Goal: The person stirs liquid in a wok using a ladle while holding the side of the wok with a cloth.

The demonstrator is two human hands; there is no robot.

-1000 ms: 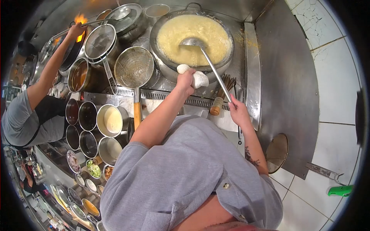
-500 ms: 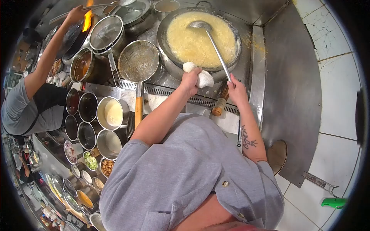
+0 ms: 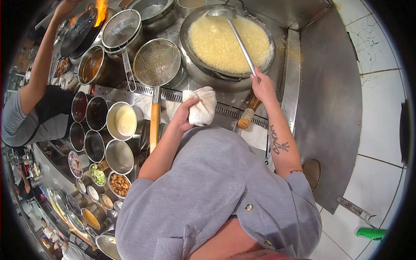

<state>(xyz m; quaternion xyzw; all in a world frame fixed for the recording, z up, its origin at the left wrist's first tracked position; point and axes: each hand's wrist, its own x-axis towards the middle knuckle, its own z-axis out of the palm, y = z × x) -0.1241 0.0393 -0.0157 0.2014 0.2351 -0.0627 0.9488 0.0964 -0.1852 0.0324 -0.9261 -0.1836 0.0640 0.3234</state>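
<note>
My left hand (image 3: 184, 113) is closed on a folded white cloth (image 3: 203, 106), held back from the stove between my body and the wok. My right hand (image 3: 262, 86) grips the handle of a long metal ladle (image 3: 242, 44). The ladle's bowl is partly sunk near the far side of a large wok (image 3: 185, 41). Pale yellow, lumpy liquid (image 3: 229, 47) fills much of the wok. Below my right hand, a bamboo brush with a wrapped handle (image 3: 246, 118) lies at the stove's front edge.
Left of the wok, a perforated strainer (image 3: 157, 63) has its wooden handle toward me; a fine sieve (image 3: 121, 28) rests on a pot. Several metal pots, including one with cream-coloured liquid (image 3: 125, 120), stand at left. A co-worker's arm (image 3: 41, 65) reaches toward a flaming wok (image 3: 80, 32).
My left hand has drawn the cloth away from the wok's near rim, toward my body and left. The ladle's bowl has shifted to the far side and sits lower in the liquid.
</note>
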